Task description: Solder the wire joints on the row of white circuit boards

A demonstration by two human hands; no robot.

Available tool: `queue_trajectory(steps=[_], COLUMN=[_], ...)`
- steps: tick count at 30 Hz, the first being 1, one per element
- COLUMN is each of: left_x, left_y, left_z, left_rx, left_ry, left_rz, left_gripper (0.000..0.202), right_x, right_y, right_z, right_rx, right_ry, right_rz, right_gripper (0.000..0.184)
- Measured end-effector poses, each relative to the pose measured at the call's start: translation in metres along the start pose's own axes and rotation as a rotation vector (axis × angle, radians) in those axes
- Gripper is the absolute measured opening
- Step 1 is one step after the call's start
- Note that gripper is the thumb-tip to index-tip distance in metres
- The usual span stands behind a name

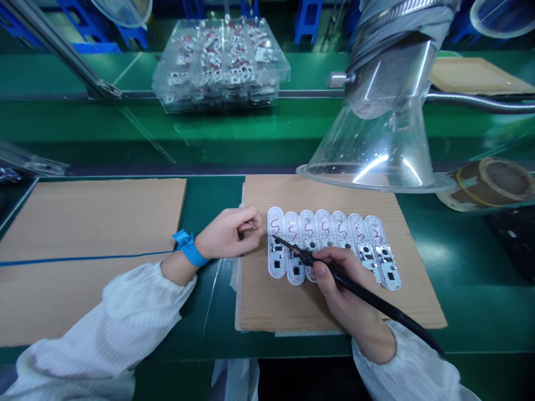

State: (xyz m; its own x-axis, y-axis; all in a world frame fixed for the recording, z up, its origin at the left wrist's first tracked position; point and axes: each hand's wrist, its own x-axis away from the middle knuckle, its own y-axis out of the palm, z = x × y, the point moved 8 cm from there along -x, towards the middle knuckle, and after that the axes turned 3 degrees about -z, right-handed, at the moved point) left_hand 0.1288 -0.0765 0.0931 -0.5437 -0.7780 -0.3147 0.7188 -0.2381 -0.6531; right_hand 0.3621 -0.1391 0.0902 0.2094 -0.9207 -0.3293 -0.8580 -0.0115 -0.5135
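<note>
My right hand (343, 284) is closed round a black soldering iron (355, 287), whose tip rests near the leftmost of several white oblong circuit boards (334, 248) lined up on a cardboard sheet (267, 301). My left hand (229, 233) wears a blue wrist strap (189, 249). Its fingers pinch a thin solder wire (253, 226) that points at the iron's tip. Both arms are in white sleeves.
A clear fume-extraction funnel (376, 150) hangs over the boards' far side. A second cardboard sheet (83, 245) lies at left with a blue cord across it. Clear trays of parts (221, 61) sit on the green belt behind. A tape roll (489, 184) lies at right.
</note>
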Motion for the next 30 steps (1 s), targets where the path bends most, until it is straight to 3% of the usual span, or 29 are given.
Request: queue_trajectory(steps=[3, 8, 12, 14, 17, 20, 26, 30], left_x=[0.001, 0.006, 0.005, -0.001, -0.007, -0.005, 0.015, 0.017], left_y=[-0.004, -0.012, -0.015, -0.003, 0.028, 0.059, 0.098, 0.101], left_z=[-0.003, -0.018, -0.005, 0.022, 0.072, 0.101, 0.093, 0.095], left_rx=[0.011, 0.061, 0.109, 0.146, 0.193, 0.215, 0.194, 0.133], left_ry=[-0.003, -0.118, -0.135, -0.07, 0.019, -0.031, -0.235, -0.219], left_rz=[0.022, 0.07, 0.153, 0.098, -0.049, -0.108, -0.147, -0.111], left_gripper=[0.01, 0.007, 0.008, 0.007, 0.01, 0.009, 0.014, 0.014], right_x=[0.007, 0.024, 0.025, 0.025, 0.03, 0.038, 0.06, 0.074], right_y=[0.0, -0.022, -0.039, -0.043, -0.041, -0.035, -0.045, -0.084], right_z=[0.008, 0.02, 0.0, -0.008, -0.016, -0.019, 0.005, 0.03], right_rx=[-0.049, -0.253, -0.21, -0.087, 0.031, 0.042, 0.085, 0.187], right_ry=[0.02, -0.015, -0.147, -0.15, -0.14, -0.15, -0.095, -0.056], right_rz=[0.014, 0.203, 0.134, 0.086, 0.052, 0.04, -0.017, 0.051], right_gripper=[0.015, 0.028, 0.025, 0.024, 0.03, 0.028, 0.017, 0.016])
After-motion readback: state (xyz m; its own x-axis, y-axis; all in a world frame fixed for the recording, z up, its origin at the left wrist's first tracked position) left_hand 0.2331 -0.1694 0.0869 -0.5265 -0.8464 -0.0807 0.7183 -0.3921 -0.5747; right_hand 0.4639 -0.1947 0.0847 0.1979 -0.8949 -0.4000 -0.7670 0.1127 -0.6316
